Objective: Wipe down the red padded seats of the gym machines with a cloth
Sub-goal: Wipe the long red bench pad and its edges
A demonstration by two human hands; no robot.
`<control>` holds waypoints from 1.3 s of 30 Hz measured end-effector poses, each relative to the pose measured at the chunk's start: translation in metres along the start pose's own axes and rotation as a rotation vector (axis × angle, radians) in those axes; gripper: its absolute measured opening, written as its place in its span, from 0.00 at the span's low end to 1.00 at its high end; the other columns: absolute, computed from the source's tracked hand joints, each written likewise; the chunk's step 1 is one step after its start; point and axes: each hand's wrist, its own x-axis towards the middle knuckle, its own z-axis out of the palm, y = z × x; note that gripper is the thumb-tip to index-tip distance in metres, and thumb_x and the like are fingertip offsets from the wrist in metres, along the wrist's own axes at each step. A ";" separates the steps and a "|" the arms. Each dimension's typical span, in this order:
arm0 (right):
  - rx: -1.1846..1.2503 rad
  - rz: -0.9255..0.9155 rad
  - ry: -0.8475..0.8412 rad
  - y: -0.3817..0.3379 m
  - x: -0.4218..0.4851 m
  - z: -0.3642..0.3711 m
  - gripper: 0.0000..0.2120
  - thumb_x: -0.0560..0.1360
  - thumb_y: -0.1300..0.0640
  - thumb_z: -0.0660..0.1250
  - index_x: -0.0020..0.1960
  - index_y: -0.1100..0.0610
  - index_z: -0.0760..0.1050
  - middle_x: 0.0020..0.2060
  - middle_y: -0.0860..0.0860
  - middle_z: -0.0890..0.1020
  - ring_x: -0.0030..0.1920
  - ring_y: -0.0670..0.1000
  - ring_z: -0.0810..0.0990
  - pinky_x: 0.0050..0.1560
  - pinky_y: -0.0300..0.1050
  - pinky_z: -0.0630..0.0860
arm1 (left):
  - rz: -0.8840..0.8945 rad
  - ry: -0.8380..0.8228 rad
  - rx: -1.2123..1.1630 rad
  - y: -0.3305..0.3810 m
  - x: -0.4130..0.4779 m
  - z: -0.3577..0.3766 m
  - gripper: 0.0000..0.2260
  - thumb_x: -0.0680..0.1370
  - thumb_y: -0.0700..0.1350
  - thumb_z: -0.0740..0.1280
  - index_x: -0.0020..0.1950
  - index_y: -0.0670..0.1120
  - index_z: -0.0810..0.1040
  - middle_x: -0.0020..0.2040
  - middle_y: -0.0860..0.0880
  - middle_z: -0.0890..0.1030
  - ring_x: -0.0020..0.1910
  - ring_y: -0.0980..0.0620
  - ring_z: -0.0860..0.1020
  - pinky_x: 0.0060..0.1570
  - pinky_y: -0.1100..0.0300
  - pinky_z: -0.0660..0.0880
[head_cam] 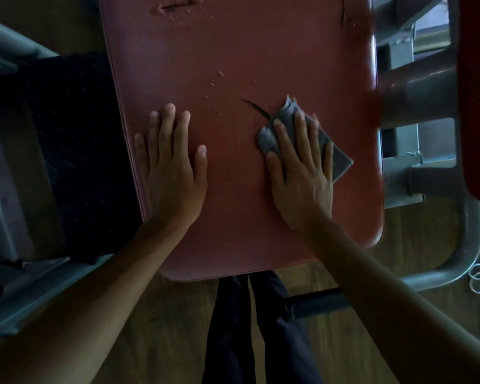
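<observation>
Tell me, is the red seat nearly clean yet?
Not yet. The near end of the red seat pad looks clean. The right hand presses the grey cloth flat mid-seat; the left hand rests flat beside it. Pale flecks farther up are left to wipe.

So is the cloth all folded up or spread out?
Folded. The grey cloth shows stacked edges at its far corner and sits as a small pad under the right hand on the red seat.
</observation>
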 end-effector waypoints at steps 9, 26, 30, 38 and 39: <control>-0.036 -0.030 -0.021 0.003 0.009 -0.004 0.25 0.84 0.43 0.49 0.80 0.44 0.52 0.81 0.49 0.48 0.80 0.52 0.42 0.79 0.58 0.41 | 0.012 -0.002 0.107 -0.012 0.011 -0.002 0.27 0.86 0.55 0.51 0.81 0.44 0.55 0.82 0.45 0.54 0.81 0.45 0.50 0.79 0.42 0.48; -0.053 -0.116 -0.042 -0.003 -0.007 -0.002 0.25 0.84 0.44 0.50 0.80 0.45 0.55 0.81 0.49 0.51 0.80 0.53 0.45 0.79 0.58 0.43 | 0.010 -0.003 0.146 -0.012 0.011 -0.002 0.26 0.86 0.55 0.52 0.81 0.44 0.55 0.82 0.45 0.54 0.81 0.45 0.50 0.78 0.41 0.50; 0.010 0.020 -0.008 -0.011 0.029 -0.005 0.25 0.84 0.44 0.50 0.80 0.44 0.53 0.81 0.49 0.49 0.80 0.53 0.42 0.79 0.58 0.41 | 0.015 0.007 0.164 -0.010 0.011 -0.001 0.26 0.86 0.55 0.52 0.81 0.44 0.55 0.82 0.45 0.55 0.81 0.45 0.51 0.78 0.42 0.50; -0.005 -0.021 -0.005 -0.008 0.038 -0.007 0.24 0.84 0.44 0.51 0.79 0.43 0.54 0.81 0.50 0.50 0.80 0.53 0.44 0.79 0.58 0.41 | 0.011 0.009 0.164 -0.011 0.011 -0.001 0.26 0.86 0.55 0.51 0.81 0.44 0.55 0.82 0.45 0.55 0.81 0.45 0.50 0.79 0.42 0.49; 0.011 0.002 0.002 -0.012 0.035 -0.006 0.24 0.84 0.45 0.50 0.80 0.44 0.54 0.81 0.50 0.49 0.80 0.53 0.43 0.79 0.58 0.40 | 0.009 0.006 0.163 -0.010 0.011 0.000 0.26 0.86 0.55 0.51 0.81 0.44 0.55 0.82 0.45 0.55 0.81 0.45 0.50 0.79 0.42 0.49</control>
